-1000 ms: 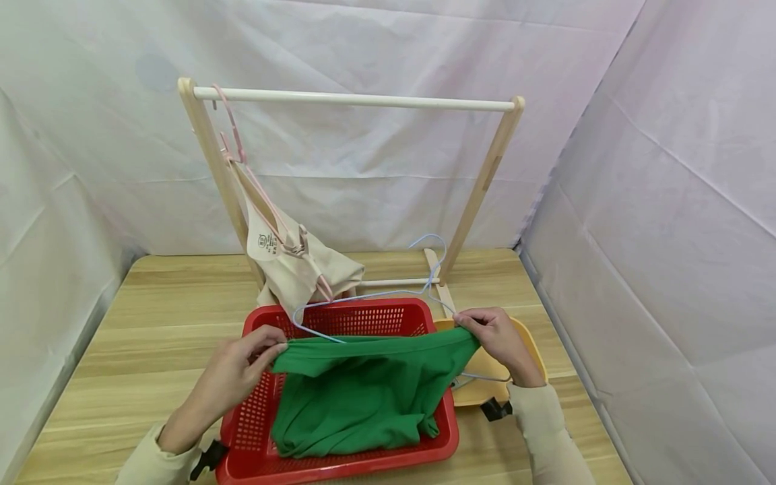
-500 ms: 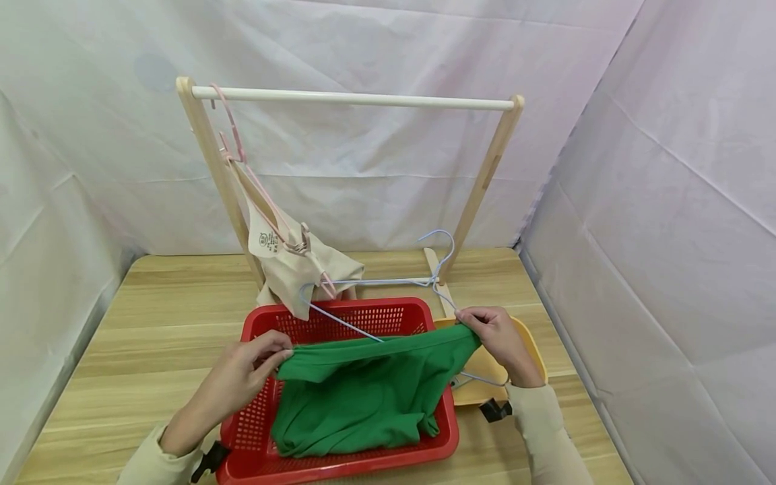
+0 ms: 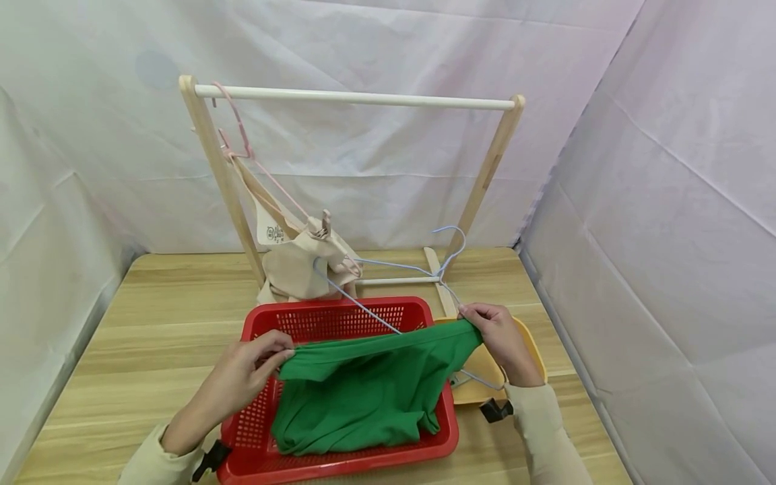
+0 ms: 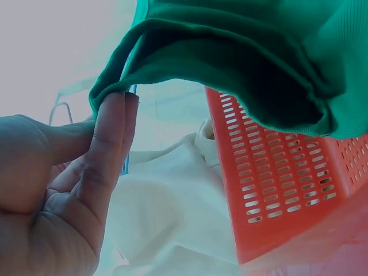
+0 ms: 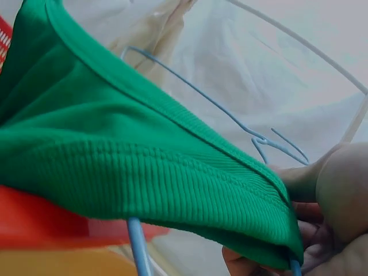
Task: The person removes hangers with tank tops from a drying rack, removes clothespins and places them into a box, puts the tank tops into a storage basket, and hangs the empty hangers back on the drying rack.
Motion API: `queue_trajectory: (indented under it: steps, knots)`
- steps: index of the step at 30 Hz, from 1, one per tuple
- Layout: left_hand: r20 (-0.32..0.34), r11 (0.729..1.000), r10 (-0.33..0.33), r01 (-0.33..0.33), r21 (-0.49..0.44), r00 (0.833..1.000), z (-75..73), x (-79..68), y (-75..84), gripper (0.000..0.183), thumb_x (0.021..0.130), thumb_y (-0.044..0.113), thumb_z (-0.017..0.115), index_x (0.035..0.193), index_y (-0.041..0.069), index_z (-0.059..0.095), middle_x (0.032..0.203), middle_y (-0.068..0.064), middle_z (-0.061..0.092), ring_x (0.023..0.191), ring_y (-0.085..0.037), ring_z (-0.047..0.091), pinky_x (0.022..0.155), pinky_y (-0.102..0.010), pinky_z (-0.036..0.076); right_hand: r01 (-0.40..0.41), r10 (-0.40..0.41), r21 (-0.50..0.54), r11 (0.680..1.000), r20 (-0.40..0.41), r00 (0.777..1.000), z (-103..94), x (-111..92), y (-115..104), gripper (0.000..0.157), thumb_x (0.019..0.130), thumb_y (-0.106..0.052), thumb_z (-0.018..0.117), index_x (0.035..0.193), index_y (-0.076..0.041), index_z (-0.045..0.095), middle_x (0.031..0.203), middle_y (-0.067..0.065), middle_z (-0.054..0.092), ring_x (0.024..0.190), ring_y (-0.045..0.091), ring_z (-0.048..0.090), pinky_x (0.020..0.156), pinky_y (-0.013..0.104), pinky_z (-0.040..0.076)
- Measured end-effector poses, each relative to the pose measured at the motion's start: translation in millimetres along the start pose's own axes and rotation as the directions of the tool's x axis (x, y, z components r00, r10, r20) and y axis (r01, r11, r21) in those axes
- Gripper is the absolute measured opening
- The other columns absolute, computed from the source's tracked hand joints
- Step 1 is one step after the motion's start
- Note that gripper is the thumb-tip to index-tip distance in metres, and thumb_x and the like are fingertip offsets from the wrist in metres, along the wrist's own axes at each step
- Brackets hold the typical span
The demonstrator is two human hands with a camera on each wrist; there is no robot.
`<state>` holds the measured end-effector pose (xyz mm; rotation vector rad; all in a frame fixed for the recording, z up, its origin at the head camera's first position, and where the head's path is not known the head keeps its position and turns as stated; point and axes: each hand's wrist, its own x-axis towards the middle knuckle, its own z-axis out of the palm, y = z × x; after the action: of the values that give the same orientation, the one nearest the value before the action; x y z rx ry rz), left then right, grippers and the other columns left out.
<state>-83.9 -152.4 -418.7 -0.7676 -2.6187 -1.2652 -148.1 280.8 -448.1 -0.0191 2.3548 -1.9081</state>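
Observation:
A green garment (image 3: 364, 397) with a ribbed edge droops into a red perforated basket (image 3: 336, 465). My left hand (image 3: 248, 370) pinches the left end of its upper edge. In the left wrist view the garment's opening (image 4: 230, 75) gapes beside those fingers. At the other end, my right hand (image 3: 500, 340) pinches the same edge, close to the wire of a light-blue hanger (image 3: 394, 265). The hanger's hook stands up behind the garment, and its left end sticks out freely. In the right wrist view, blue wire (image 5: 138, 247) emerges below the ribbed edge.
A wooden rack with a white rail (image 3: 358, 98) stands behind the basket. At its left end hangs a pink hanger (image 3: 239, 128) with a beige garment (image 3: 294, 269). A yellow container (image 3: 485, 397) sits at the basket's right, partly hidden by my right hand.
The blue hanger has turned and shifted up and right, its left end rising away from the basket. Its contact nudges the beige garment rightward. My left hand has moved slightly right.

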Motion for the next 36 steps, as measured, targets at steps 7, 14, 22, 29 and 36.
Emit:
queue_trajectory:
  steps: [7,14,22,29,36]
  knots:
    - [-0.005,1.0,-0.002,0.002,0.019,1.0,-0.3,-0.3,-0.2,0.022,0.089,-0.003,0.069,0.095,0.017,0.064,0.078,0.011,0.065,0.06,0.001,0.05,0.051,-0.02,0.045,0.02,-0.026,0.081,0.996,0.069,0.997,1.6,-5.5,-0.1,0.04,0.1,-0.024,0.06,0.102,0.016,0.063,0.084,-0.002,0.068,0.067,0.006,0.057,0.058,0.02,0.051]
    - [0.002,1.0,0.015,-0.015,0.025,1.0,-0.9,-2.9,-2.3,0.022,0.089,-0.001,0.07,0.095,0.019,0.064,0.077,0.013,0.065,0.06,0.003,0.049,0.051,-0.02,0.044,0.105,-0.107,0.021,0.994,0.19,0.976,3.6,-7.3,1.5,0.023,0.1,-0.017,0.059,0.098,0.002,0.072,0.087,0.005,0.07,0.069,0.007,0.059,0.06,0.02,0.052]
    - [0.03,1.0,-0.022,0.022,0.019,0.999,-2.8,-6.6,-4.4,0.018,0.09,0.002,0.07,0.095,0.019,0.064,0.078,0.014,0.064,0.062,0.002,0.05,0.054,-0.02,0.045,0.34,-0.321,0.009,0.941,0.349,0.88,6.7,-13.6,-6.6,0.02,0.101,-0.003,0.054,0.101,0.0,0.074,0.094,0.001,0.072,0.071,0.01,0.062,0.063,0.024,0.056]
    - [0.057,0.998,-0.067,0.066,0.016,0.996,-5.4,-7.9,-5.1,0.017,0.091,0.003,0.069,0.096,0.019,0.064,0.081,0.013,0.067,0.065,0.001,0.053,0.056,-0.021,0.048,0.455,-0.469,0.129,0.881,0.359,0.807,12.2,-15.3,-14.1,0.023,0.1,0.004,0.049,0.097,0.0,0.071,0.087,0.013,0.066,0.07,0.014,0.059,0.061,0.022,0.053]
    - [0.057,0.999,-0.051,0.051,0.015,0.997,-6.9,-8.2,-7.4,0.018,0.09,0.002,0.07,0.096,0.019,0.065,0.083,0.013,0.068,0.066,0.001,0.055,0.057,-0.021,0.05,0.464,-0.58,0.372,0.804,0.318,0.75,21.5,-12.7,-17.1,0.022,0.104,0.002,0.044,0.097,0.008,0.064,0.087,0.012,0.061,0.074,0.016,0.056,0.064,0.017,0.053]
